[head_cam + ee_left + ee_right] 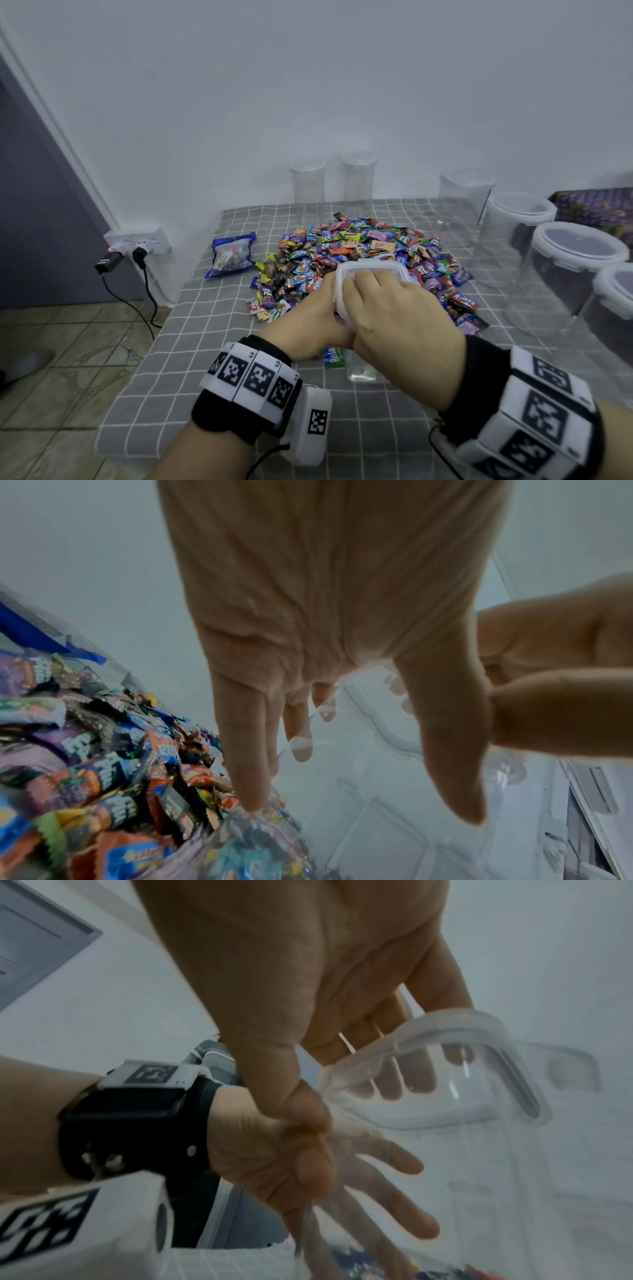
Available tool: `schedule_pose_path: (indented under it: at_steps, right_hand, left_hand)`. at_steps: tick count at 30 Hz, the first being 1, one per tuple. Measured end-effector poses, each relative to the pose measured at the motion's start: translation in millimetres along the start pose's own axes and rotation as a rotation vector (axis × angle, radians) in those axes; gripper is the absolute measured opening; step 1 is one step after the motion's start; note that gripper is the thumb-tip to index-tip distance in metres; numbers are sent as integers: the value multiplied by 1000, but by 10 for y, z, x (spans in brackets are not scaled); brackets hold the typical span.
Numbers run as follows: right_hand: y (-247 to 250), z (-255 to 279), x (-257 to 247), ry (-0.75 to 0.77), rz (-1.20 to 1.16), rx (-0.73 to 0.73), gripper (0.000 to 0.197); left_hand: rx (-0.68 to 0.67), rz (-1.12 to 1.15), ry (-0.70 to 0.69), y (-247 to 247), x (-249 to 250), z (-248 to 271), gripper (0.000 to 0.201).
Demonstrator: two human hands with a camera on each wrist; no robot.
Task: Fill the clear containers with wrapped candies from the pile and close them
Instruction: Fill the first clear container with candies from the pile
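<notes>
Right hand [387, 315] lies flat on the clear square plastic lid [371, 274]; left hand [308, 322] grips the clear box under it, near the bench's front edge, beside the candy pile [359, 253]. Press corners evenly till it's shut.

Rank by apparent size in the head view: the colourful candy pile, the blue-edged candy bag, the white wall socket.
1. Colourful candy pile, clearly largest.
2. Blue-edged candy bag.
3. White wall socket, close to the bag's size and farther away, so that order is unsure.
</notes>
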State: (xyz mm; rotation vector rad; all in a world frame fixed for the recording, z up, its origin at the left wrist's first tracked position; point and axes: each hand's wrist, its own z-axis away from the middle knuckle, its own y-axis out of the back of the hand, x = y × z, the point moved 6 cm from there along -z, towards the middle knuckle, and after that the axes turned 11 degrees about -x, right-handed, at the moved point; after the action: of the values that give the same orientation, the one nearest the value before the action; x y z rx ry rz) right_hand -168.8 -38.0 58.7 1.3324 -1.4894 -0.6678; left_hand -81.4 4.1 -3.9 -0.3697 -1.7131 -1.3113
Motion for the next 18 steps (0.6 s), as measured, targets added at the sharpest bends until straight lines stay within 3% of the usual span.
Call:
schedule_pose_path:
  at_steps: [2, 4, 7, 10, 14, 18]
  right_hand:
    - [41, -31, -4, 20, 19, -55, 16]
    - [54, -80, -2, -7, 33, -79, 21]
    - [27, -140, -84, -78, -11, -33, 41]
    - [-37, -140, -152, -93, 5, -53, 40]
    - [-42, -106, -64, -39, 18, -125, 21]
    - [35, -113, -35, 29, 42, -300, 36]
  left_hand:
    - [-9, 0, 50, -17, -114, -39, 87]
    - [-31, 19, 98, -25, -129, -38, 80]
    - [-30, -25, 62, -12, -49, 7, 68]
    - [-42, -25, 43, 10, 51, 85, 55]
    - [-34, -6, 23, 16, 80, 52, 64]
    - [3, 32, 5, 24, 112, 12, 70]
